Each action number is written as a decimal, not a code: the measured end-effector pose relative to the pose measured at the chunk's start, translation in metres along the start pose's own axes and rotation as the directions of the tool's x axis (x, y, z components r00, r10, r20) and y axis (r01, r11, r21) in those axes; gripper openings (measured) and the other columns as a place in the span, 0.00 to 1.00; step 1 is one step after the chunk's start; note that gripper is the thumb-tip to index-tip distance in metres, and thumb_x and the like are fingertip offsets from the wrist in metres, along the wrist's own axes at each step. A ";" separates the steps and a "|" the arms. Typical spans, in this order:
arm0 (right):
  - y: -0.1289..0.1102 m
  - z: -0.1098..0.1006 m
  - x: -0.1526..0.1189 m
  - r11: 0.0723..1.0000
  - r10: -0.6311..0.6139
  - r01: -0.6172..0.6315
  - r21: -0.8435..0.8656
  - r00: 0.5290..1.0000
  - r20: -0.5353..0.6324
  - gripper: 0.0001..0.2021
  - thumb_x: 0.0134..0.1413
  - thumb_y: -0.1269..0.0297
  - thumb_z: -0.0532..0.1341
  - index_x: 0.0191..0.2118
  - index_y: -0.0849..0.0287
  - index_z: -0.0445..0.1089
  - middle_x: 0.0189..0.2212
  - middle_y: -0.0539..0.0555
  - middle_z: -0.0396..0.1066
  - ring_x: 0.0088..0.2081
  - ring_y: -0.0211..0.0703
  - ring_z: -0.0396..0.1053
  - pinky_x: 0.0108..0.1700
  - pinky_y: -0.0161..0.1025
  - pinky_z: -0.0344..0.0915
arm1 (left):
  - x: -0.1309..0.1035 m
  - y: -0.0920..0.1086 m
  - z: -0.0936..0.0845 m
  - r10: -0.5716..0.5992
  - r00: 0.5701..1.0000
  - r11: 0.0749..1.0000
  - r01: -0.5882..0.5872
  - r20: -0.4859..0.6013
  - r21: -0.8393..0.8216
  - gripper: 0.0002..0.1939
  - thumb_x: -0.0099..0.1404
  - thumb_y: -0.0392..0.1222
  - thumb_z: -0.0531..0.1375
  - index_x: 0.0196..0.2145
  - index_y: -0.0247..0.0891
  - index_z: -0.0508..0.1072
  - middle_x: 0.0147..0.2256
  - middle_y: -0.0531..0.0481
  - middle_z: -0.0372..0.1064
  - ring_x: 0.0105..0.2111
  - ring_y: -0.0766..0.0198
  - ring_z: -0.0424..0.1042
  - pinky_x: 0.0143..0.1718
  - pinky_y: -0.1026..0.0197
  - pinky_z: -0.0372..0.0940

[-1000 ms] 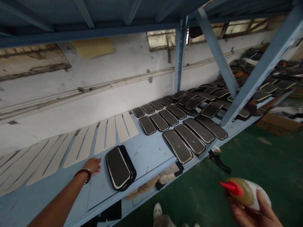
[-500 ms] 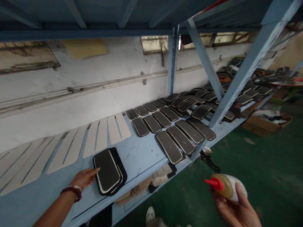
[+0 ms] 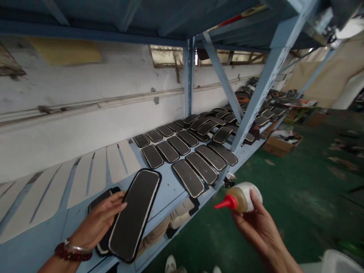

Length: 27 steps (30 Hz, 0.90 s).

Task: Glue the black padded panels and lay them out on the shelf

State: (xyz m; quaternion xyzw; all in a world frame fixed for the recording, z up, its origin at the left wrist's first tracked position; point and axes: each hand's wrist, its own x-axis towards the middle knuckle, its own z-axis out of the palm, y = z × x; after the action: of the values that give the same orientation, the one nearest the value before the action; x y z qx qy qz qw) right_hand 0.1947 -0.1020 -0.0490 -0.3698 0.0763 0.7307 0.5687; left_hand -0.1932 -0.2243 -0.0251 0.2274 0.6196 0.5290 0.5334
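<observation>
My left hand is closed on the left edge of a dark rounded-rectangle panel with a pale line around its border. That panel is tilted and raised above the shelf's front edge. Partly hidden behind my hand, another dark panel lies on the blue shelf. In my right hand is a squeeze bottle with a red nozzle and yellowish contents. Its nozzle points left toward the panel, with a gap between them.
Rows of similar dark panels cover the blue shelf to the right. White flat strips lie along the left. A slanted blue post rises at the shelf's front. A cardboard box sits on the green floor.
My left hand has lifted one panel off the small stack and tilted it, moving right. The bottle in my right hand has come left and up, and the view has turned right.
</observation>
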 end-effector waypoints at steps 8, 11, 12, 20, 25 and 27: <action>-0.006 0.052 -0.013 0.919 -0.201 0.333 -0.209 0.854 0.480 0.18 0.47 0.63 0.73 0.44 0.59 0.74 0.35 0.53 0.78 0.33 0.44 0.76 0.37 0.38 0.77 | -0.009 0.007 0.074 -0.228 0.888 0.967 0.160 0.399 0.197 0.19 0.55 0.42 0.70 0.46 0.43 0.78 0.45 0.45 0.81 0.42 0.47 0.80 0.44 0.52 0.74; -0.010 0.056 -0.016 0.865 -0.201 0.423 -0.269 0.784 0.587 0.15 0.50 0.61 0.71 0.44 0.58 0.74 0.35 0.52 0.77 0.34 0.43 0.75 0.39 0.37 0.76 | -0.009 0.011 0.081 -0.267 0.865 0.947 0.154 0.425 0.282 0.19 0.52 0.45 0.72 0.43 0.45 0.80 0.43 0.47 0.82 0.42 0.48 0.80 0.43 0.54 0.74; -0.011 0.057 -0.016 0.851 -0.194 0.440 -0.288 0.772 0.605 0.15 0.51 0.61 0.70 0.44 0.58 0.74 0.35 0.52 0.76 0.34 0.42 0.75 0.39 0.37 0.75 | -0.009 0.012 0.082 -0.271 0.861 0.942 0.146 0.429 0.302 0.19 0.52 0.46 0.72 0.43 0.46 0.81 0.44 0.48 0.82 0.43 0.48 0.80 0.42 0.54 0.75; -0.012 0.056 -0.017 0.805 -0.184 0.490 -0.336 0.743 0.644 0.14 0.49 0.61 0.71 0.42 0.57 0.75 0.32 0.50 0.74 0.32 0.39 0.71 0.36 0.33 0.72 | -0.007 0.013 0.081 -0.264 0.870 0.926 0.108 0.417 0.361 0.18 0.48 0.50 0.73 0.39 0.52 0.82 0.40 0.52 0.83 0.42 0.48 0.80 0.42 0.54 0.76; -0.013 0.057 -0.016 0.781 -0.180 0.503 -0.370 0.749 0.638 0.17 0.47 0.60 0.72 0.43 0.56 0.74 0.35 0.51 0.75 0.34 0.41 0.72 0.40 0.37 0.73 | -0.002 0.011 0.077 -0.270 0.862 0.917 0.096 0.428 0.386 0.17 0.51 0.49 0.72 0.41 0.53 0.82 0.42 0.52 0.83 0.43 0.49 0.80 0.43 0.54 0.75; -0.013 0.057 -0.016 0.771 -0.186 0.513 -0.378 0.749 0.636 0.18 0.46 0.59 0.73 0.43 0.56 0.74 0.36 0.51 0.75 0.35 0.42 0.72 0.40 0.38 0.73 | -0.002 0.011 0.076 -0.277 0.858 0.917 0.102 0.432 0.385 0.17 0.52 0.48 0.71 0.42 0.53 0.82 0.43 0.51 0.82 0.44 0.49 0.79 0.44 0.54 0.75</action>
State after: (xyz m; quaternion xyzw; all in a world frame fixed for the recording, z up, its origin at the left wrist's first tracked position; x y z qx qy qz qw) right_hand 0.1817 -0.0797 0.0058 -0.2867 -0.3742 0.6718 0.5714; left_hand -0.1271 -0.1906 -0.0051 0.3785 0.5721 0.2820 0.6708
